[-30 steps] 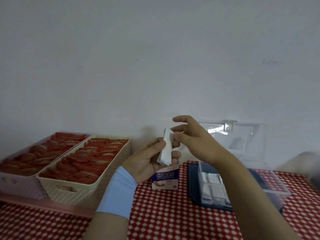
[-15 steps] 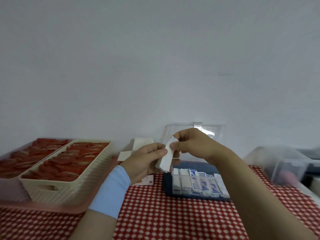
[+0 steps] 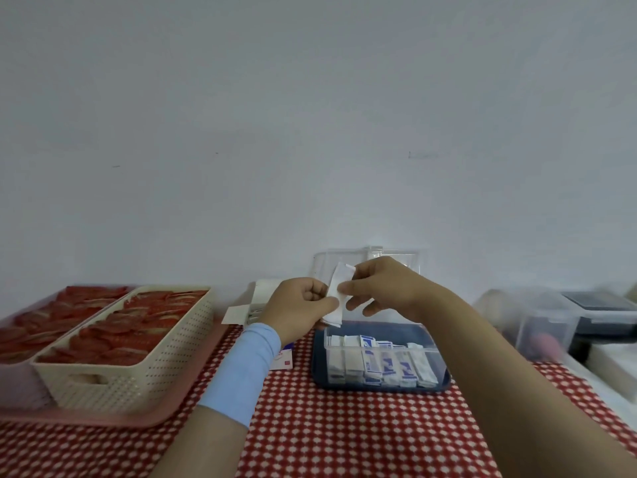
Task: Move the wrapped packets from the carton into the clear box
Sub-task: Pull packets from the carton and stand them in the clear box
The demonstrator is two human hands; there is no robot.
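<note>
Both hands hold a white wrapped packet (image 3: 336, 298) in the air above the table. My left hand (image 3: 298, 308) grips its lower part in a fist, and my right hand (image 3: 382, 288) pinches its upper part. Below them the clear box (image 3: 437, 360) stands on a dark blue tray (image 3: 319, 374), its lid (image 3: 322, 263) open against the wall. Several white and blue wrapped packets (image 3: 379, 362) stand in a row inside the box. A small carton (image 3: 284, 360) shows only a corner under my left wrist. An open white carton (image 3: 255, 301) lies behind my left hand.
Two baskets of red packets, a cream one (image 3: 138, 370) and one further left (image 3: 20, 384), sit on a pink tray (image 3: 103, 417). A blurred clear lidded container (image 3: 541, 322) and a dark box (image 3: 603, 315) stand at the right. A red checked cloth (image 3: 344, 436) covers the table.
The view has swung left and up, so the box and tray now sit lower centre. Both hands keep the white packet, and the small blue carton has dropped from my left hand's grip.
</note>
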